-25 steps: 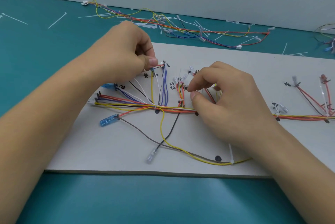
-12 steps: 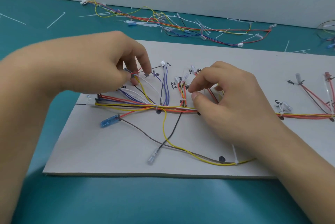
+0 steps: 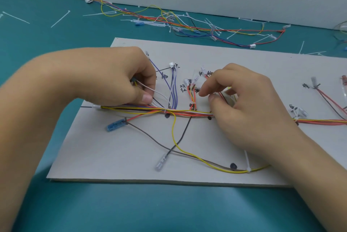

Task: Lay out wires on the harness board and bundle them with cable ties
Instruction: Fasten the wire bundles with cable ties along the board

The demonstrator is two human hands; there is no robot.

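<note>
A grey harness board lies on the teal table. A bundle of red, yellow and white wires runs left to right along its middle, with branches going up and down. My left hand curls over the left branch and pinches a white wire together with a few other strands. My right hand sits right of centre, thumb and forefinger pinching red wires of a branch. A white cable tie binds the yellow and grey wires near the board's front edge. A blue terminal lies at the left.
A loose wire harness and several spare cable ties are scattered on the teal table behind the board, by the white wall. More tied wires run off the board's right side.
My left hand has dropped from the upper branch ends down and left toward the main bundle, drawing the white wire with it. My right hand has stayed in place.
</note>
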